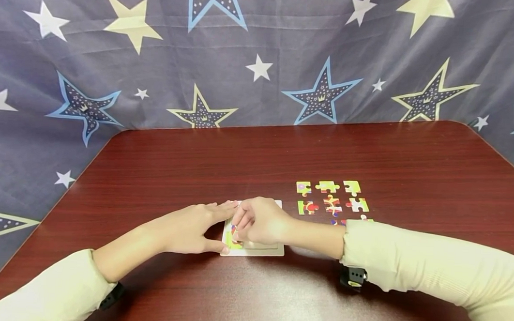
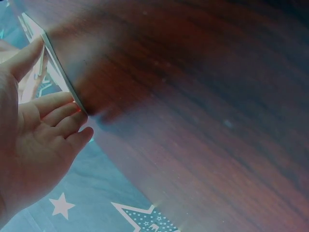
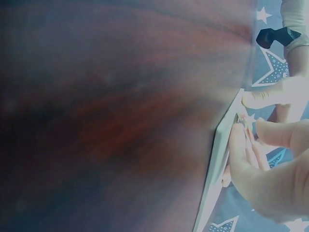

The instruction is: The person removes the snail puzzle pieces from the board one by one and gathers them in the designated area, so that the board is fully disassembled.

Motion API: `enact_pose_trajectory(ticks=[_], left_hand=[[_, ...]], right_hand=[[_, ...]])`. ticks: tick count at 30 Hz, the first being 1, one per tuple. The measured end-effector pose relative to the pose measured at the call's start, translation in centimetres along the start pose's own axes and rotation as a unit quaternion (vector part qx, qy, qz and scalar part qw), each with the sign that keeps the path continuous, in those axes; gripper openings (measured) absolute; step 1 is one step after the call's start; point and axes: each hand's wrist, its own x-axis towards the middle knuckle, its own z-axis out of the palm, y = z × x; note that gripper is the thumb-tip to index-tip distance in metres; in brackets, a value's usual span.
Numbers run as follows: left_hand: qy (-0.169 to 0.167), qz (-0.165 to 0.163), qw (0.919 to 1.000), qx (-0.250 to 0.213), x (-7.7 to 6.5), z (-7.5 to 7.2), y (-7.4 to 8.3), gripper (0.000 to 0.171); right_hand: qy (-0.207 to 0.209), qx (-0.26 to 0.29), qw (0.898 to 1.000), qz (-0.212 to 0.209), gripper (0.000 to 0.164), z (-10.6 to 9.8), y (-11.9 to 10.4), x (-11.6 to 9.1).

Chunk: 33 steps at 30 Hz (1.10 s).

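A white puzzle tray (image 1: 256,252) lies on the table with a yellow-green jigsaw piece (image 1: 235,245) in its near left corner. My left hand (image 1: 188,229) rests along the tray's left side, thumb on the near corner and fingers by the far one, fairly straight. Over the tray, my right hand (image 1: 264,221) has curled fingers and pinches a small colourful jigsaw piece (image 1: 234,231) by the left side. Most of that piece is hidden by the fingertips. The right wrist view shows its thumb and index finger (image 3: 236,145) low over the tray.
Loose jigsaw pieces (image 1: 327,187) lie in rows right of the tray, the nearest row partly covered by my right sleeve (image 1: 409,255). The brown table (image 1: 187,161) reaches back to a grey star-patterned cloth (image 1: 263,35).
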Motion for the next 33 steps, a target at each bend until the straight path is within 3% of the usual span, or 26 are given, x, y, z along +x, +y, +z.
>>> enact_pose_trajectory(ticks=[11, 24, 33], left_hand=[[0.005, 0.008, 0.9999, 0.008, 0.0, 0.0, 0.0, 0.083], [0.005, 0.013, 0.9998, 0.015, 0.0, 0.0, -0.1, 0.08], [-0.002, 0.003, 0.9999, 0.015, -0.1, 0.1, -0.1, 0.081]], right_hand=[[0.009, 0.095, 0.994, 0.045, 0.013, 0.6, -0.1, 0.3], [0.034, 0.096, 0.993, 0.064, 0.015, -0.3, 0.2, -0.3], [0.036, 0.128, 0.988, 0.072, 0.016, -2.8, 2.3, -1.5]])
